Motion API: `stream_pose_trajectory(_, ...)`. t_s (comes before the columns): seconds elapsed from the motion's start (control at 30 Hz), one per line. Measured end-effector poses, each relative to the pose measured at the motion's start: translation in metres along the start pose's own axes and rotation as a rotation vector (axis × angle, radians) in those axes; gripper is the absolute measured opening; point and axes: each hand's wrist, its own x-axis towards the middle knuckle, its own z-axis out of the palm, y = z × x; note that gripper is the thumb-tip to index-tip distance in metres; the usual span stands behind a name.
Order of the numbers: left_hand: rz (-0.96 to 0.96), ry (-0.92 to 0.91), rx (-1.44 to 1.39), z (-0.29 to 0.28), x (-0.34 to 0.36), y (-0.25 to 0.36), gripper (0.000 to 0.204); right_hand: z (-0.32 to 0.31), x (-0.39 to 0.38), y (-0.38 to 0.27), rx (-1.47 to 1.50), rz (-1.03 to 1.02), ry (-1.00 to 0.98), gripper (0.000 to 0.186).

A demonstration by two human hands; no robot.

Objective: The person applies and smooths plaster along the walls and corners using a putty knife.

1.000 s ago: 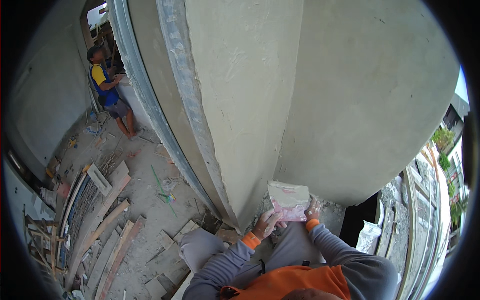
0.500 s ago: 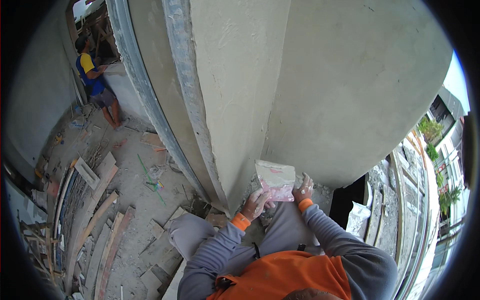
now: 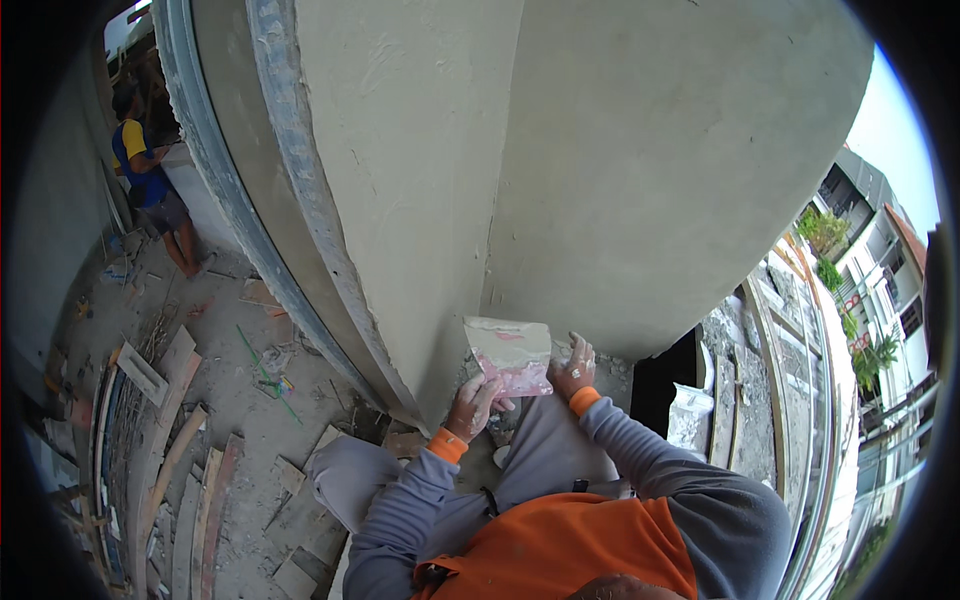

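My left hand point(image 3: 474, 406) grips the lower left of a flat pink scraper point(image 3: 508, 362), whose face is largely covered with pale putty. My right hand point(image 3: 572, 368) is open beside the scraper's right edge, fingers extended upward and flecked with white; whether it touches the edge I cannot tell. Just beyond both hands rises a plastered inside corner, with a lighter left wall face point(image 3: 400, 170) and a smooth grey right face point(image 3: 660, 170).
At the far left a person point(image 3: 145, 170) stands by a low wall. Curved boards and offcuts point(image 3: 165, 420) litter that floor. On my right are a dark opening point(image 3: 660, 390), rubble-covered planks point(image 3: 750, 380) and buildings outside point(image 3: 890, 280).
My view has swung, with the walls sliding leftward in it. My right hand has loosened from the scraper's edge and its fingers have straightened; my left keeps its grip.
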Motion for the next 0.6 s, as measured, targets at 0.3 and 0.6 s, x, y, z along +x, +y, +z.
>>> stream_pose_trajectory(0.3,-0.031,0.0,0.009,-0.004,0.001,0.0,0.027,0.01,-0.001,-0.001,-0.004,-0.005,-0.008,0.062)
stream_pose_trajectory(0.6,-0.045,-0.008,0.006,-0.008,0.008,-0.006,0.028,0.013,0.002,0.005,-0.024,0.055,-0.061,0.063)
